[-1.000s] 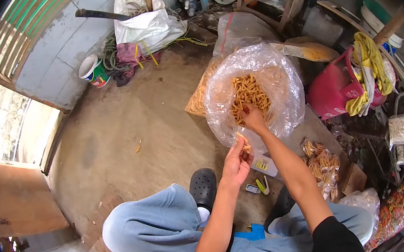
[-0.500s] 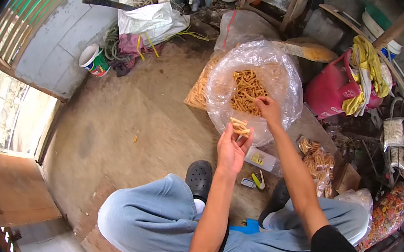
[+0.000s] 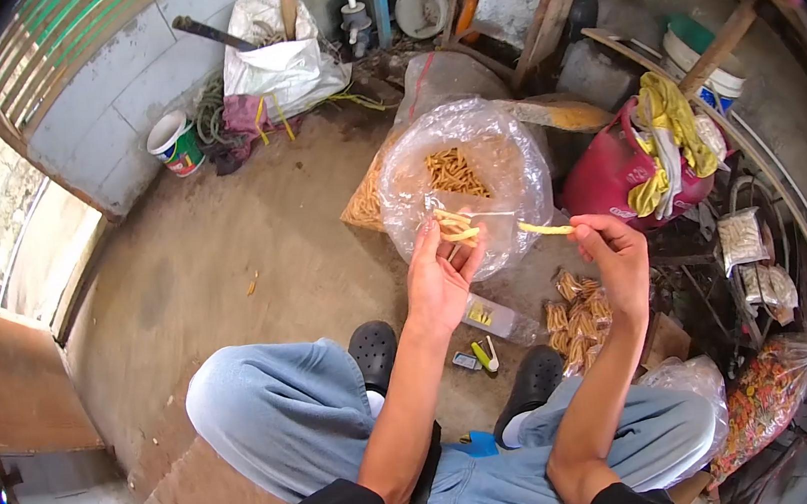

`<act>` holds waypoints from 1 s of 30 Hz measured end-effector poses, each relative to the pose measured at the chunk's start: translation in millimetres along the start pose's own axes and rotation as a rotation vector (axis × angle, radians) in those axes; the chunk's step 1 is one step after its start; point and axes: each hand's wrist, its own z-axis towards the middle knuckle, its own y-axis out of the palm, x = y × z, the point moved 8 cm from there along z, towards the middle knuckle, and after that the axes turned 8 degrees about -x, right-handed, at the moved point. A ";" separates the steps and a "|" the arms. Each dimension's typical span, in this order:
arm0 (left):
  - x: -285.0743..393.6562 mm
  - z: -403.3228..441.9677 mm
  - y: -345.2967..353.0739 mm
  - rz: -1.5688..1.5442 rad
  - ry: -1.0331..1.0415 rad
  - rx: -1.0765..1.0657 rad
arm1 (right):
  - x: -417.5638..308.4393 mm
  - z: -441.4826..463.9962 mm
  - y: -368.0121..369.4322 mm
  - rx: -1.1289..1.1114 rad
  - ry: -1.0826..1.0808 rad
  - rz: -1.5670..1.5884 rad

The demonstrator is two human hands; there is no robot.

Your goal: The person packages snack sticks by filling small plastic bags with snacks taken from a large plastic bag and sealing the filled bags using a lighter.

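Note:
My left hand [image 3: 441, 272] is closed around a small bunch of stick snacks [image 3: 458, 228], held up in front of the big clear plastic bag [image 3: 403, 166]. Inside that bag lies a heap of brown stick snacks [image 3: 455, 173]. To the right of the bag's mouth, my right hand [image 3: 615, 251] pinches one yellow snack stick [image 3: 547, 228] by its end, pointing left toward the bunch. A thin whitish streak shows between the hands; I cannot tell what it is.
Bundles of packed sticks [image 3: 578, 316] lie by my right shoe [image 3: 532, 377]. Near them are a clear plastic container [image 3: 497, 319] and a green-and-white tool [image 3: 485, 355]. A red gas cylinder [image 3: 607, 182] with yellow cloth stands right; a bag of colourful snacks [image 3: 759, 400] lies lower right.
My right hand has come out of the bag's mouth and moved right, now with a yellow stick in its fingers. My left hand still holds its bunch. The view has shifted slightly.

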 end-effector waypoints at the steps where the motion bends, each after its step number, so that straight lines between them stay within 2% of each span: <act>1: -0.3 -1.0 5.8 0.003 -0.002 -0.015 | -3.8 -3.6 0.8 0.000 0.000 -0.001; 10: -13.9 -18.3 37.6 0.056 -0.050 -0.117 | -5.7 -16.5 35.0 0.128 -0.126 0.082; 12: -15.0 -19.9 41.6 0.059 -0.034 -0.110 | -0.4 -18.0 38.1 0.157 -0.101 -0.093; 13: -16.2 -20.4 42.8 0.066 -0.040 -0.115 | -10.1 -18.8 40.1 0.177 -0.212 -0.134; 17: -10.7 -23.0 46.8 0.146 -0.005 -0.131 | -8.3 -19.0 42.5 0.238 -0.272 -0.206; 20: -6.8 -23.9 49.5 0.197 0.035 -0.149 | 6.0 -15.3 44.8 0.219 -0.307 -0.011; 22: -6.9 -22.5 51.9 0.212 0.059 -0.168 | 13.5 -13.1 50.2 0.175 -0.228 0.192; 24: -3.2 -21.4 51.1 0.279 0.138 -0.150 | 10.0 -14.3 55.8 0.170 -0.205 0.235; 29: -1.8 -20.4 47.8 0.275 0.141 -0.144 | 12.4 -14.3 62.9 0.133 -0.179 0.362; 30: -0.7 -21.1 48.5 0.263 0.155 -0.139 | 10.6 -13.2 65.1 0.069 -0.176 0.324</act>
